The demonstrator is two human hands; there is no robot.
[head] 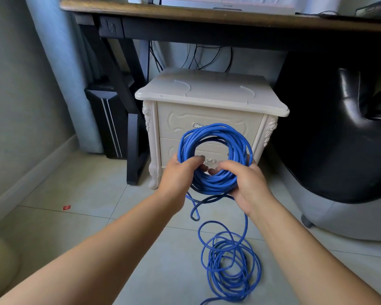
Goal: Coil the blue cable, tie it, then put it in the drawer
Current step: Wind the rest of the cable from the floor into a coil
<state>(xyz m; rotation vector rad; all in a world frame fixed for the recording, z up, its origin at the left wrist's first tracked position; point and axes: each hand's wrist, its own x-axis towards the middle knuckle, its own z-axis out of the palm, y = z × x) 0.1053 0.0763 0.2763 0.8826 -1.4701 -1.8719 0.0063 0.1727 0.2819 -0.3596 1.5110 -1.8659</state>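
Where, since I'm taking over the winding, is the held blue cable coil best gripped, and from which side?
Probably the lower arc of the round blue cable coil, from below with fingers through its open centre: the strands bunch tightly there, where the left hand and right hand hold it, while the upper loops spread apart.

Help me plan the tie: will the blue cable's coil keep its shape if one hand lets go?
Probably not: the coil shows loops fanning apart unevenly, so it would likely spring open. The slack on the floor lies in soft curls, suggesting floppy, not stiff.
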